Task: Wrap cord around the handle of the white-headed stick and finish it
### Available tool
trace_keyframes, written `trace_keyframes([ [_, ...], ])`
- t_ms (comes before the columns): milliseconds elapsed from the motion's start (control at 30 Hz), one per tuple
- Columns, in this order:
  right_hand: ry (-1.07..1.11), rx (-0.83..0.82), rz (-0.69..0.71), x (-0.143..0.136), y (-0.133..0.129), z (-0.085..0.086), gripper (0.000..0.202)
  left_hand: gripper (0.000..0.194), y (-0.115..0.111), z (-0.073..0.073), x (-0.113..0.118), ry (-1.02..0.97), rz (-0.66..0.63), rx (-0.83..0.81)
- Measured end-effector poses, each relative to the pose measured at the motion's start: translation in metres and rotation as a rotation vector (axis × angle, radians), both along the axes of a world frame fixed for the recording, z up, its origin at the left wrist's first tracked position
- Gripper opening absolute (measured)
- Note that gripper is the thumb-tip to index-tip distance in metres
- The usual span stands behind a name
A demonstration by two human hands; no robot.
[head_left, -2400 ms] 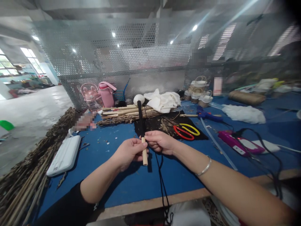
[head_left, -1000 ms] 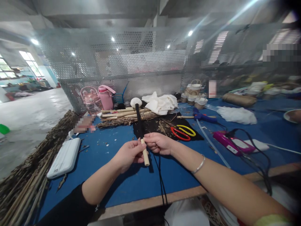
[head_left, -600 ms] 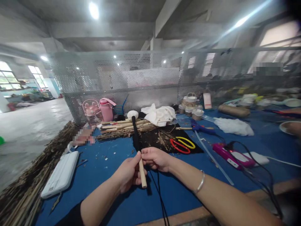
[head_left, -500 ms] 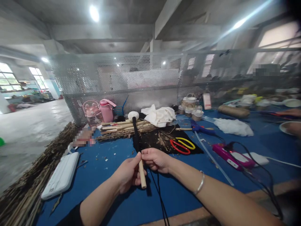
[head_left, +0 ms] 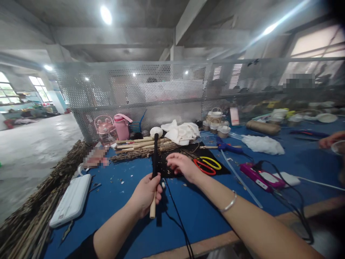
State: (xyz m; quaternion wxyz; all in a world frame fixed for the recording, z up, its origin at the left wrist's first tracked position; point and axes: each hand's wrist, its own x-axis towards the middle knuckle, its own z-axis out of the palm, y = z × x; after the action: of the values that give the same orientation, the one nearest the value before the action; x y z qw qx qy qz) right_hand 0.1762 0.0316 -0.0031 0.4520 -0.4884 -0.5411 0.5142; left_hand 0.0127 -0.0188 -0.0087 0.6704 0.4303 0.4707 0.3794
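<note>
My left hand (head_left: 147, 194) is closed around a stick (head_left: 155, 158). Its upper part is wrapped in black, and a bare pale wooden end shows below my fist. My right hand (head_left: 183, 167) hovers apart from the stick, fingers loosely bent and nothing visible in them, over a black cloth (head_left: 221, 171) strewn with brown scraps. Beside that hand lie scissors (head_left: 208, 165) with one red and one yellow handle loop. From near my left hand, a black cord (head_left: 176, 212) runs down over the table's front edge.
Pale sticks (head_left: 142, 144) and a white cloth (head_left: 182, 133) lie behind the hands. A white power bank (head_left: 71, 201) and dried stalks (head_left: 35, 198) are at left. To the right are a blue glue gun (head_left: 229, 146), a magenta device (head_left: 258, 176) and another person's hand (head_left: 332, 139).
My right hand has let go of the stick and moved up and away from it. My left hand keeps its hold, and the stick's lower end has swung left.
</note>
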Motion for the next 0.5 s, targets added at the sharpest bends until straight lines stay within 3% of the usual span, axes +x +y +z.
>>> trace_keyframes([
  [67, 0.03, -0.019, -0.151, 0.001, 0.016, 0.005, 0.017, 0.02, 0.0, -0.001, 0.0, 0.077, -0.004, 0.038],
  [100, 0.031, -0.033, -0.163, -0.001, 0.024, 0.008, 0.019, 0.021, 0.0, -0.002, 0.0, 0.109, -0.014, 0.056],
  [300, -0.082, -0.228, 0.112, -0.014, 0.052, 0.034, 0.017, 0.024, 0.002, -0.005, -0.005, 0.26, -0.093, 0.167],
  [400, -0.161, -0.296, 0.189, -0.005, 0.063, 0.062, 0.017, 0.027, 0.004, -0.004, -0.01, 0.31, -0.103, 0.221],
  [500, -0.131, -0.195, 0.157, 0.005, 0.077, 0.094, 0.016, 0.026, 0.004, -0.003, -0.01, 0.333, -0.107, 0.219],
])
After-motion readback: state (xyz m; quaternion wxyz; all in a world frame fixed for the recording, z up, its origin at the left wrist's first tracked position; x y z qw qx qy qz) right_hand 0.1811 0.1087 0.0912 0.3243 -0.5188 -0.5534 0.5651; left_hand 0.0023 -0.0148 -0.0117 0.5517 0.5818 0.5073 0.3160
